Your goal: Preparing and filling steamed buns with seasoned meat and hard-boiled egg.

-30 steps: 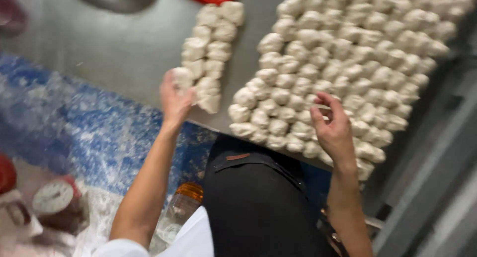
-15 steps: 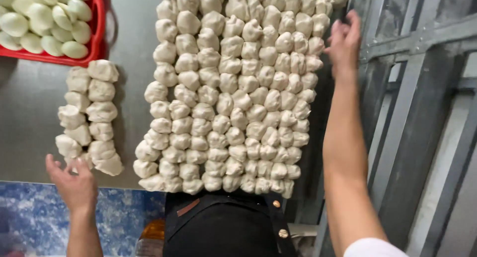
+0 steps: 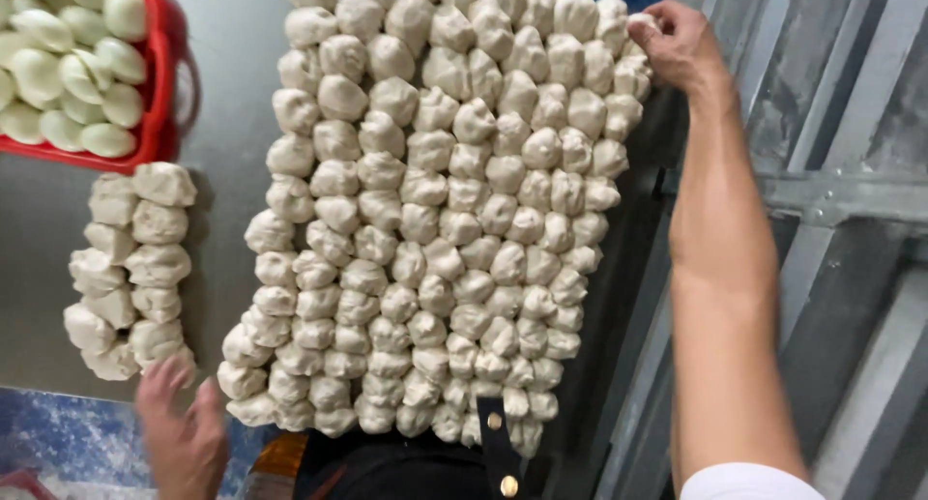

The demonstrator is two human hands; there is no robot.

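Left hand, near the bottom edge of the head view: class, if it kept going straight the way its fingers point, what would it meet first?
Probably the small cluster of dough balls: the left hand points up at its nearest pieces, fingertips almost touching; depth is unclear.

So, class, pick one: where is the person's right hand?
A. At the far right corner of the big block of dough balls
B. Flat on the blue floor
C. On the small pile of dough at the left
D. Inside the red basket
A: the right hand sits at the far right corner of the big dough block, fingers on a corner ball, well away from the red basket.
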